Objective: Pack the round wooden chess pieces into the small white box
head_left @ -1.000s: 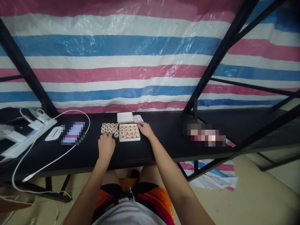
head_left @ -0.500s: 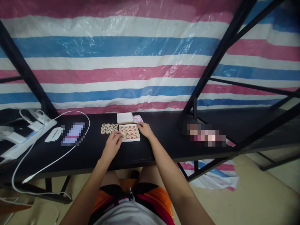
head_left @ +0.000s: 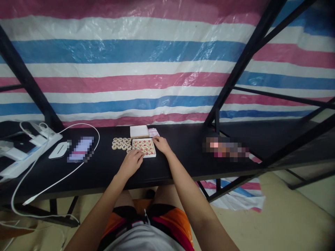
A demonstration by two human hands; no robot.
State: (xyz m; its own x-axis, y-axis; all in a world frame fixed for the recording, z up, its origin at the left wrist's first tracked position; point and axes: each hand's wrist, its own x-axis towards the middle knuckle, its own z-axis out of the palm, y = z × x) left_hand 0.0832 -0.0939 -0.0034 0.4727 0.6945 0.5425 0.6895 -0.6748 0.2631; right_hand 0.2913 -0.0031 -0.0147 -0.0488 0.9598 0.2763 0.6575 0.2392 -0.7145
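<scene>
A shallow white box [head_left: 154, 149] on the black table holds rows of round pale Chinese chess pieces [head_left: 143, 143] with red characters. My left hand [head_left: 133, 161] lies across its front left corner, fingers bent and pressed together over the front pieces; what is under the fingertips is hidden. Curled at the far right corner, my right hand [head_left: 161, 144] has its fingers closed on the box's rim. Just left of the box, black-marked Chinese chess pieces [head_left: 119, 143] sit in rows, one partly covered by my left hand.
Behind the box are a white box lid [head_left: 139, 131] and a printed paper [head_left: 153, 132]. To the left lie a blurred-out phone [head_left: 81, 149], a white device [head_left: 59, 150], a power strip [head_left: 15, 160] and a white cable [head_left: 56, 181]. Black metal posts [head_left: 238, 69] frame the striped sheet [head_left: 131, 83].
My left hand has slid right and slightly toward me, from the box's left edge to its front pieces. My right hand stays at the far right corner.
</scene>
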